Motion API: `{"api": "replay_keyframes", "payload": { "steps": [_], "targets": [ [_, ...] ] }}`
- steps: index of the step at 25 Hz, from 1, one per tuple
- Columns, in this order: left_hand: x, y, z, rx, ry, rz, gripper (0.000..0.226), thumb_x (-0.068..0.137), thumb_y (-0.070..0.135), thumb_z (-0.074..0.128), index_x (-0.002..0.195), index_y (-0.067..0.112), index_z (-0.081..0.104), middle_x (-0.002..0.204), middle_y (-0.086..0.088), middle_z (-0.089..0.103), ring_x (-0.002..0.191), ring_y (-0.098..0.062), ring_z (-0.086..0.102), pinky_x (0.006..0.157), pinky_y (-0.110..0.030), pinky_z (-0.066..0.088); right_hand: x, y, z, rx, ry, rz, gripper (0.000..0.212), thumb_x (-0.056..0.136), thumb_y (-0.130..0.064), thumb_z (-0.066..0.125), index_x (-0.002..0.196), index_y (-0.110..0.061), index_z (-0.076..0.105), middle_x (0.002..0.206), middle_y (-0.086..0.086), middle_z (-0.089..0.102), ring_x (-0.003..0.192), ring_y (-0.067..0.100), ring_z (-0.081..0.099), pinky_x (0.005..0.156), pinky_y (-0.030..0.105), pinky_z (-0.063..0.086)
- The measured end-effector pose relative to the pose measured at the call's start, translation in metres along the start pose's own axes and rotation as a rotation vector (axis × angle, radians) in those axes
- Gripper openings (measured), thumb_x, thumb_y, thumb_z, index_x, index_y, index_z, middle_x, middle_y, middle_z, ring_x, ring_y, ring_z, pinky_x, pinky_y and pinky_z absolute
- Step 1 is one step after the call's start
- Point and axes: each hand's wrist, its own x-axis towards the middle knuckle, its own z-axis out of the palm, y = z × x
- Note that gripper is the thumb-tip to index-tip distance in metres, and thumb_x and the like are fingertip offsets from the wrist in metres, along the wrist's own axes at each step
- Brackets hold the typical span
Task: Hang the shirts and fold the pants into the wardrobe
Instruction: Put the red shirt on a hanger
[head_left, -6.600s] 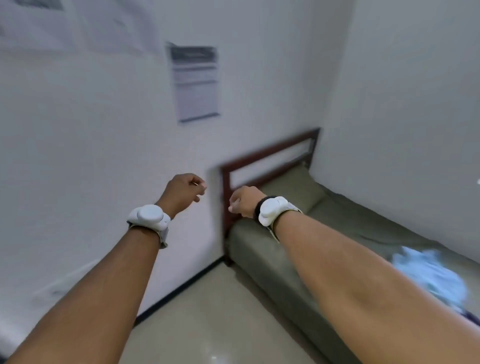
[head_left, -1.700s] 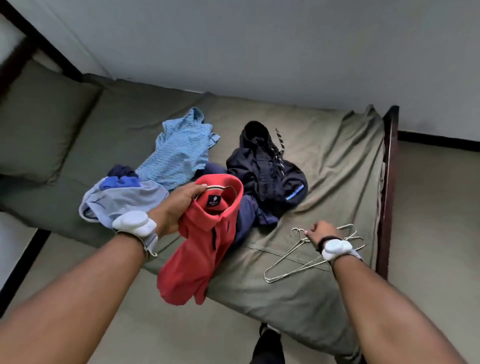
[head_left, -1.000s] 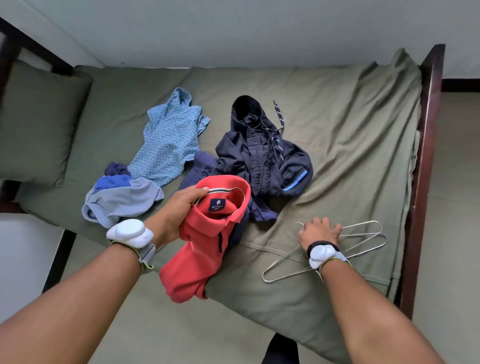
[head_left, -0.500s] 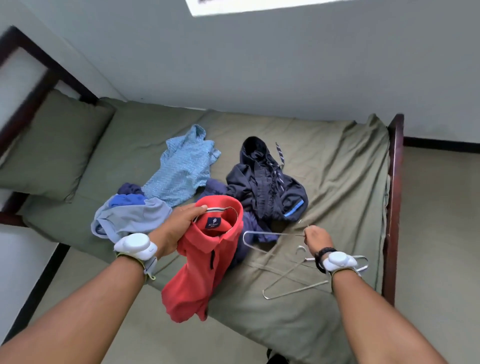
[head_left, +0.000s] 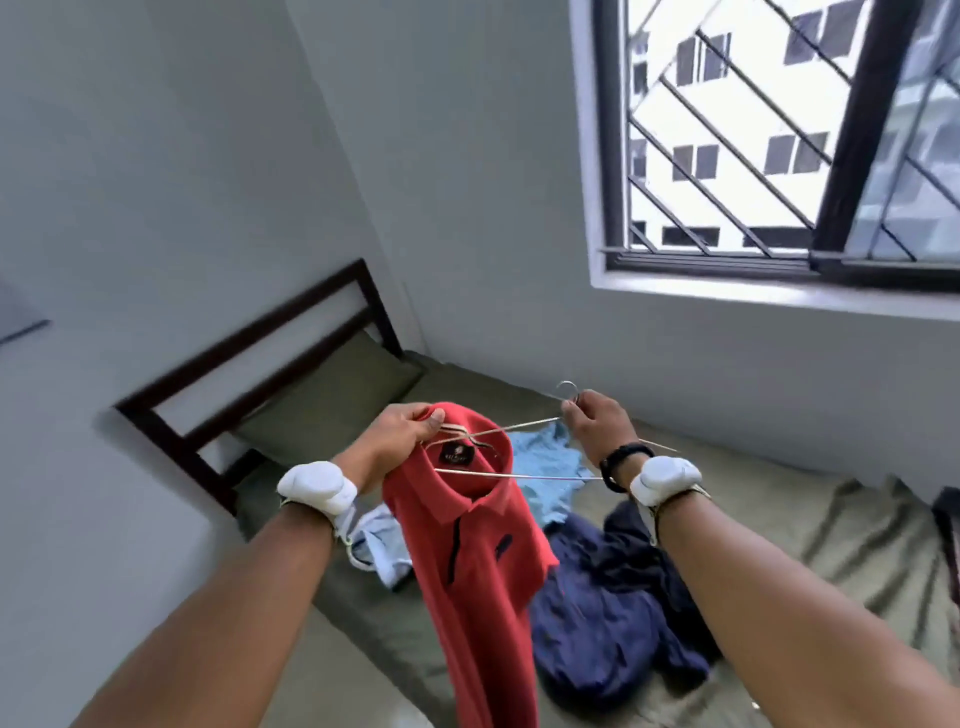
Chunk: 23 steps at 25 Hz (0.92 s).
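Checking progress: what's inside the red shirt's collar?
One end of the wire hanger is inside the collar of the red shirt, which the left hand holds; the right hand pinches its top. Fabric hides the tip.

The red polo shirt (head_left: 478, 571) hangs from the left hand (head_left: 395, 441) above the olive-sheeted bed (head_left: 779, 519), with the thin wire hanger (head_left: 519, 475) in the right hand (head_left: 597, 426) reaching into its collar, a pale blue patterned shirt (head_left: 545, 462) on the bed behind it and a crumpled navy garment (head_left: 613, 613) to its right.

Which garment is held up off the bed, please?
The red polo shirt, gripped at its collar by the left hand; the light blue shirt and dark navy garment lie on the green bed.
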Motion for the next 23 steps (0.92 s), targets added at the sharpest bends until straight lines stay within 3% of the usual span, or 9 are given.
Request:
{"api": "replay_keyframes", "payload": {
  "steps": [3,5,8,10,12,15,18,20,23],
  "targets": [
    [-0.02,0.013,-0.062,0.369,0.185,0.151,0.023,0.097,0.025,0.059,0.084,0.01,0.068,0.076,-0.002,0.067,0.073,-0.017,0.06,0.072,-0.031,0.044,-0.016,-0.093,0.05,0.044,0.036,-0.13,0.032,0.083,-0.047,0.052,0.079,-0.016,0.058,0.069,0.003,0.066,0.076,0.033,0.062,0.075,0.044,0.051],
    [-0.039,0.009,-0.101,0.597,0.411,0.181,0.025,0.095,0.036,0.055,0.076,0.021,0.06,0.072,0.0,0.065,0.08,-0.024,0.064,0.071,-0.032,0.046,-0.033,-0.148,0.085,0.051,0.056,-0.214,0.025,0.086,-0.042,0.057,0.083,-0.018,0.06,0.07,0.0,0.067,0.08,0.032,0.064,0.078,0.042,0.05],
    [-0.074,0.002,-0.127,0.735,0.739,0.2,0.02,0.096,0.039,0.05,0.096,0.027,0.066,0.086,-0.009,0.067,0.098,-0.031,0.059,0.082,-0.043,0.05,-0.06,-0.206,0.129,-0.017,0.145,-0.268,0.015,0.091,-0.032,0.058,0.089,-0.018,0.062,0.081,0.004,0.072,0.088,0.03,0.065,0.079,0.033,0.033],
    [-0.092,-0.005,-0.134,0.694,0.856,0.33,0.019,0.097,0.029,0.053,0.102,0.022,0.07,0.087,-0.014,0.071,0.094,-0.035,0.063,0.077,-0.042,0.05,-0.083,-0.24,0.154,-0.048,0.196,-0.306,0.011,0.09,-0.027,0.056,0.089,-0.019,0.063,0.083,0.007,0.073,0.088,0.029,0.065,0.074,0.03,0.021],
    [-0.106,-0.01,-0.134,0.571,0.881,0.434,0.016,0.096,0.024,0.056,0.099,0.018,0.071,0.088,-0.011,0.075,0.089,-0.035,0.067,0.072,-0.039,0.049,-0.099,-0.264,0.174,-0.066,0.207,-0.342,0.011,0.089,-0.024,0.054,0.088,-0.02,0.064,0.083,0.007,0.073,0.087,0.029,0.065,0.073,0.03,0.02],
    [-0.117,-0.021,-0.155,0.43,0.874,0.352,0.017,0.096,0.022,0.058,0.1,0.014,0.071,0.097,-0.011,0.075,0.095,-0.032,0.067,0.078,-0.037,0.047,-0.113,-0.278,0.194,-0.014,0.154,-0.332,0.01,0.087,-0.02,0.058,0.079,-0.024,0.062,0.084,0.002,0.073,0.083,0.025,0.061,0.075,0.03,0.023],
    [-0.124,-0.038,-0.192,0.608,0.893,0.195,0.023,0.097,0.029,0.053,0.101,0.014,0.07,0.103,-0.01,0.072,0.103,-0.033,0.059,0.087,-0.04,0.046,-0.11,-0.281,0.202,0.161,0.102,-0.227,0.021,0.082,-0.017,0.062,0.065,-0.029,0.057,0.081,-0.005,0.074,0.085,0.02,0.064,0.082,0.031,0.031],
    [-0.13,-0.041,-0.197,0.82,0.91,0.191,0.026,0.098,0.036,0.048,0.098,0.019,0.068,0.1,-0.003,0.072,0.107,-0.03,0.052,0.094,-0.045,0.042,-0.113,-0.288,0.209,0.25,0.047,-0.168,0.023,0.077,-0.015,0.061,0.062,-0.033,0.06,0.079,-0.007,0.074,0.087,0.02,0.067,0.091,0.035,0.041],
    [-0.131,-0.03,-0.188,0.921,0.846,0.166,0.03,0.099,0.041,0.039,0.1,0.02,0.06,0.107,-0.005,0.068,0.11,-0.029,0.057,0.097,-0.046,0.031,-0.133,-0.305,0.221,0.334,-0.053,-0.172,0.021,0.068,-0.017,0.056,0.062,-0.035,0.064,0.078,-0.01,0.072,0.086,0.02,0.066,0.091,0.043,0.05]
  ]
}}
